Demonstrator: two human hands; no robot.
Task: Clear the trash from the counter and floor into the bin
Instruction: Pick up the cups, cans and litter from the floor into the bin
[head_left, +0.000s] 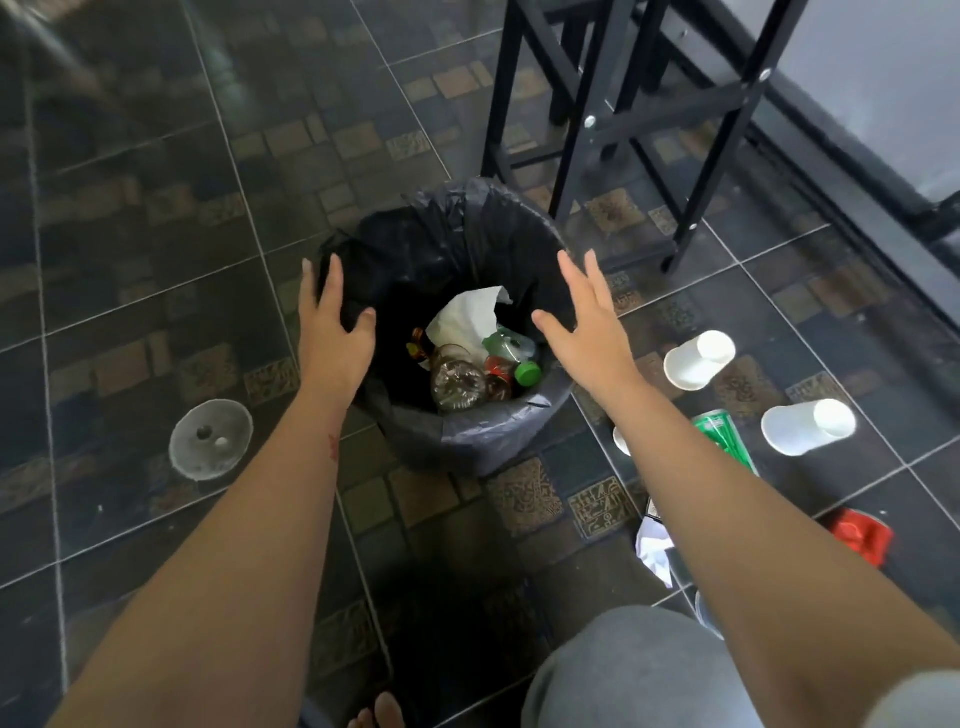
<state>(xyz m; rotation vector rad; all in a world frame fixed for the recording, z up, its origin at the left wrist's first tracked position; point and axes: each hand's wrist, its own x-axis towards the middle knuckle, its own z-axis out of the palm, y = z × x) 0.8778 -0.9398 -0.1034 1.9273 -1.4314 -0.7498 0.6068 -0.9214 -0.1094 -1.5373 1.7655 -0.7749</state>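
Observation:
A bin (467, 436) lined with a black bag stands on the tiled floor and holds plastic bottles (460, 384) and crumpled white paper (467, 317). My left hand (332, 322) grips the bin's left rim, thumb inside. Above the right rim hovers my right hand (582, 322), fingers spread and holding nothing. To the right of the bin, on the floor, lie two white paper cups (698, 358) (808, 426), a green can (724, 434), crumpled white paper (654, 548) and a red wrapper (862, 535).
A clear plastic cup (210, 439) lies on the floor left of the bin. Black stool legs (587, 119) stand just behind the bin. A wall base (857, 156) runs along the right. My knee in grey cloth (634, 675) is at the bottom.

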